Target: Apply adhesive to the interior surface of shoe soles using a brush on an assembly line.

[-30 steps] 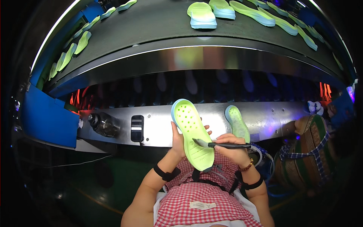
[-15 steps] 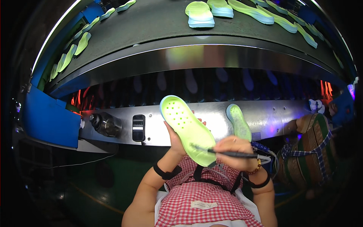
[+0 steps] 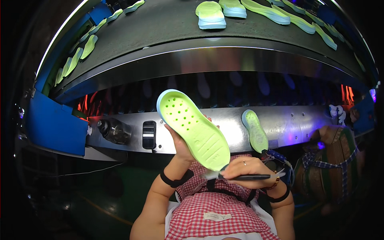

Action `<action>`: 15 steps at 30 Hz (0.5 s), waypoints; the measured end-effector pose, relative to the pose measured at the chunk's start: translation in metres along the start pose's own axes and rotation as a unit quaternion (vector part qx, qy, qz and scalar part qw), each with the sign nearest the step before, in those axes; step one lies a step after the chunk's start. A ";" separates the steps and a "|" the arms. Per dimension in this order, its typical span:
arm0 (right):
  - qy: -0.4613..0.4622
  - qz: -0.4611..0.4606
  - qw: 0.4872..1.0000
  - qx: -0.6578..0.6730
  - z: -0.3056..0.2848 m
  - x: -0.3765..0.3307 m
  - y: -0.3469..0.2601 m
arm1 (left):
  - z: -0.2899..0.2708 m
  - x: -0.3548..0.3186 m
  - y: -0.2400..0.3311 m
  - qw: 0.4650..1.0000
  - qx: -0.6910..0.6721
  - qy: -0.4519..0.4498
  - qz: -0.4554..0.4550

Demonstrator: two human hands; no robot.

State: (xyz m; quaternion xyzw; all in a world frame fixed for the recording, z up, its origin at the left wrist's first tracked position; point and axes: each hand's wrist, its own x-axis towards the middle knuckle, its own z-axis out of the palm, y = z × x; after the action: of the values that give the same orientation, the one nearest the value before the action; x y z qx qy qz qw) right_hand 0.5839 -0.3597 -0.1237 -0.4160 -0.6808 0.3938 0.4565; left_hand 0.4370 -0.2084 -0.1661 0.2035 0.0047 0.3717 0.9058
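Brush (image 3: 240,176) pinched in right hand (image 3: 250,170), tip at heel edge of green sole (image 3: 196,130) gripped from behind by left hand (image 3: 182,146). Best to keep sole tilted and steady, stroke lightly along rim (spare sole (image 3: 255,130) propped just beyond right hand).

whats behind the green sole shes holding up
Behind the green shoe sole is the left hand, gripping it from the back; its palm is mostly covered. Farther back runs the steel panel, partly hidden. The right hand touches a brush to the sole's lower end.
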 end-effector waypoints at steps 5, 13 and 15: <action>0.169 0.066 0.983 0.008 -0.008 -0.005 0.011 | 0.009 0.001 0.005 0.999 0.037 0.013 0.002; 0.160 0.065 0.944 0.281 -0.003 -0.006 0.027 | 0.027 0.007 0.013 0.999 -0.048 -0.021 -0.009; 0.210 0.091 0.890 0.395 0.007 -0.001 0.023 | 0.033 -0.003 0.012 0.994 0.084 0.052 -0.041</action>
State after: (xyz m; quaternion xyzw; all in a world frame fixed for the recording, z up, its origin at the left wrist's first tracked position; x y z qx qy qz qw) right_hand 0.5818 -0.3536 -0.1469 -0.3343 -0.3168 0.5732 0.6778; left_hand 0.4319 -0.2153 -0.1318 0.2586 0.0916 0.3431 0.8983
